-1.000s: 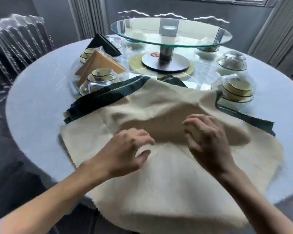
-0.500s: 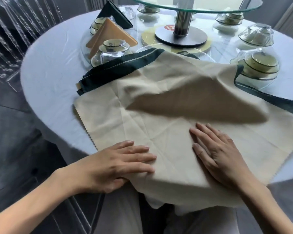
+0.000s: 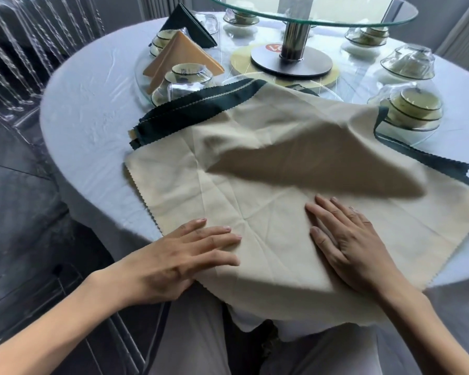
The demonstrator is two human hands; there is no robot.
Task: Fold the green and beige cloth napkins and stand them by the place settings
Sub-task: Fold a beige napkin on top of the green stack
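Beige napkin (image 3: 268,169) (spread flat) lies under left hand (image 3: 179,255) and right hand (image 3: 347,239), fingers straight.

Both forearms bare, no sleeves; left hand (image 3: 182,262) and right hand (image 3: 355,250) without rings; light trousers (image 3: 190,345)

Bare tablecloth (image 3: 92,109) free on left; bowl stacks (image 3: 412,109) & turntable base (image 3: 291,59) crowding far side.
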